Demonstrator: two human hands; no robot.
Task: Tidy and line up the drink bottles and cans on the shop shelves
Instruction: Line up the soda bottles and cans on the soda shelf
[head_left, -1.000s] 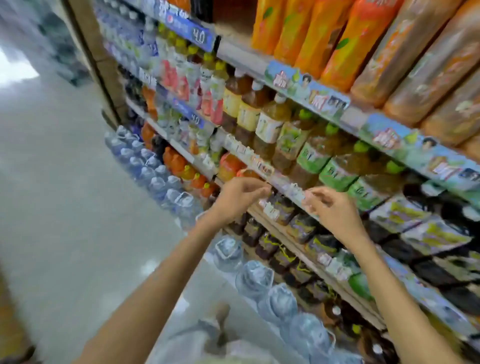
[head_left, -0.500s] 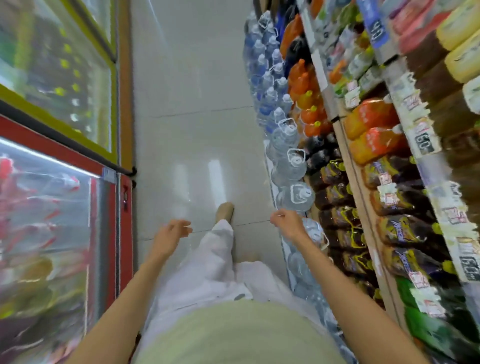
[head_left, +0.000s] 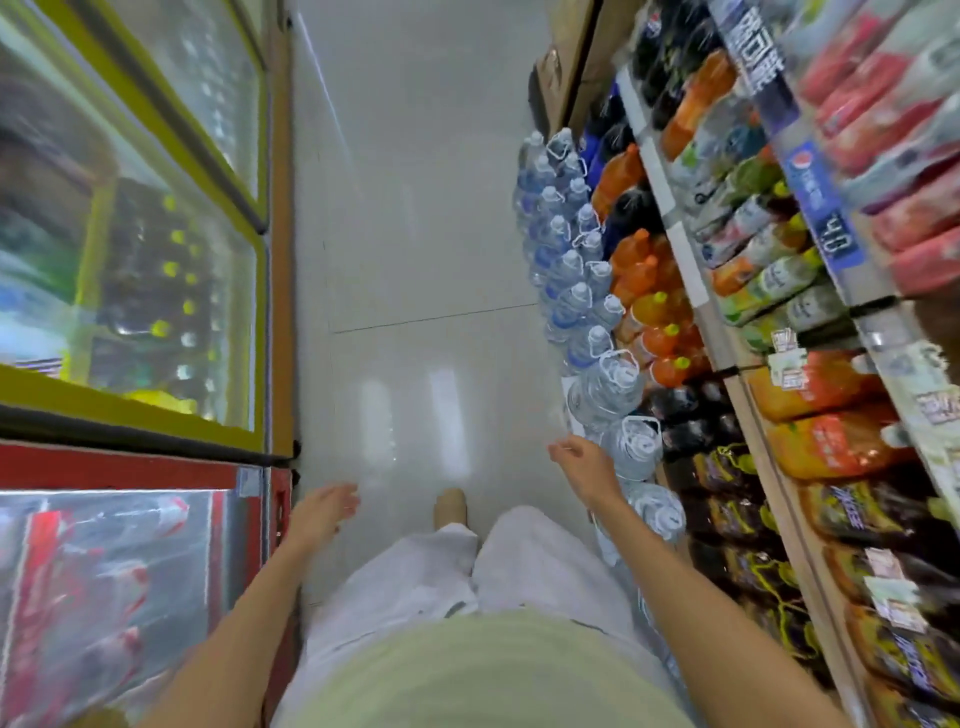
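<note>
I look straight down a shop aisle. Drink shelves (head_left: 691, 270) run along the right, packed with orange soda bottles (head_left: 644, 270), dark bottles with yellow labels (head_left: 748, 566) and tea bottles (head_left: 769, 275). Clear water jugs with handles (head_left: 631, 447) and a row of water bottles (head_left: 566, 260) stand on the floor at the shelf's foot. My right hand (head_left: 584, 465) hangs open beside a water jug, holding nothing, close to it. My left hand (head_left: 319, 514) hangs open over the floor, empty, fingers loosely spread.
Glass-fronted chest coolers line the left: a yellow-framed one (head_left: 171, 249) and a red-framed one (head_left: 130, 571). The pale tiled floor (head_left: 415, 234) runs between them. My white trousers and one shoe (head_left: 452, 506) show below. A cardboard box (head_left: 561, 67) stands at the shelf's far end.
My view swung from the shelf front down along the aisle. Both hands left the shelf-edge price labels and dropped to my sides, empty.
</note>
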